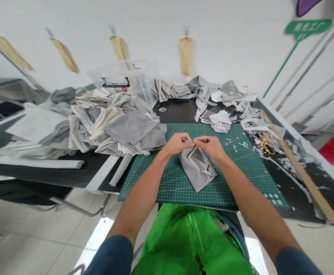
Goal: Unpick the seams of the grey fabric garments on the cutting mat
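Our left hand point(180, 144) and right hand point(212, 148) pinch a folded grey cloth point(197, 175) at its upper edge | above green gridded mat point(254, 170) | layers may slip askew, folds lying loose

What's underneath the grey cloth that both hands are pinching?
The green cutting mat shows around the grey cloth; anything directly beneath it is covered and can't be seen.
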A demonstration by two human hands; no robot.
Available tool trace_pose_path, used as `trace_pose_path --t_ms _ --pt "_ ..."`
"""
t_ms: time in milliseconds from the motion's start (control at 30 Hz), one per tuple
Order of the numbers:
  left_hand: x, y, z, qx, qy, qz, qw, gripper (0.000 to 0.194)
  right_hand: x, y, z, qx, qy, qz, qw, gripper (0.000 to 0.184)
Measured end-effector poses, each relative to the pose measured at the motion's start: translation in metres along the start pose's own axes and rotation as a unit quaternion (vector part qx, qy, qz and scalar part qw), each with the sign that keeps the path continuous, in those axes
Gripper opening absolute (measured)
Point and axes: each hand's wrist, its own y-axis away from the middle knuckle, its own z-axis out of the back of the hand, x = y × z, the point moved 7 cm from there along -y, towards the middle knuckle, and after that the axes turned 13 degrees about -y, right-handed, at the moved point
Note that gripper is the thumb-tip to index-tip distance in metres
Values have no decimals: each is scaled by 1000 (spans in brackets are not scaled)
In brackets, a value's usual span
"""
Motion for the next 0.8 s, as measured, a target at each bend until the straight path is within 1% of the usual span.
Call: trace_pose_path --t_ms 100,200,267,400,467,533,633,700,800 --pt "1 -1 2 5 57 13 998 33 6 1 2 -2 -27 -12 1000 39" --pt "1 -2 4 -10 107 28 994 31 9 2 1 4 -48 -15 999 39" --pt "0 -2 5 -19 126 33 991 28 9 2 0 11 -53 -14 998 38" --pt "-2 -2 4 -6 141 33 989 22 10 3 -2 20 -43 -10 999 39" --pt "-3 -1 4 0 139 35 990 21 11 4 -4 28 -37 -4 999 39" --pt "-5 1 3 18 127 35 991 22 13 5 -7 40 -30 2 999 39" --pt "-11 3 0 46 68 7 997 27 14 5 -9 56 -9 10 998 39" --pt "-14 3 0 41 26 -14 999 31 15 5 -9 59 10 18 998 39" --pt "-12 2 1 27 2 -20 999 33 16 4 -7 62 47 37 996 36"
